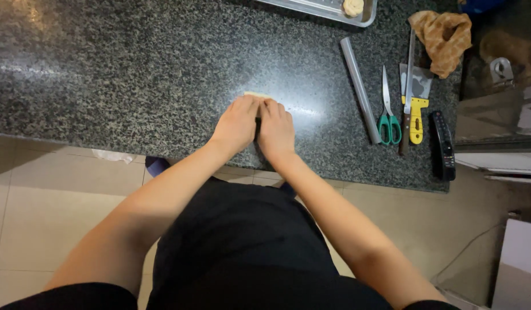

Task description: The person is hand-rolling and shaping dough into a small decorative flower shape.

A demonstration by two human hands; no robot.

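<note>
Speckled granite counter (133, 74), both hands pressing pale dough (255, 95)
Left hand (238, 123) and right hand (275, 129) lie flat, side by side, touching, palms down over the dough; metal rod (360, 89), green scissors (388, 112), yellow scraper (415, 106) off right

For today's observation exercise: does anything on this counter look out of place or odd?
One thing: a black remote control lies at the counter's right end beside the scissors and yellow-handled scraper. Both hands press a pale dough piece; nothing looks spilled.
</note>
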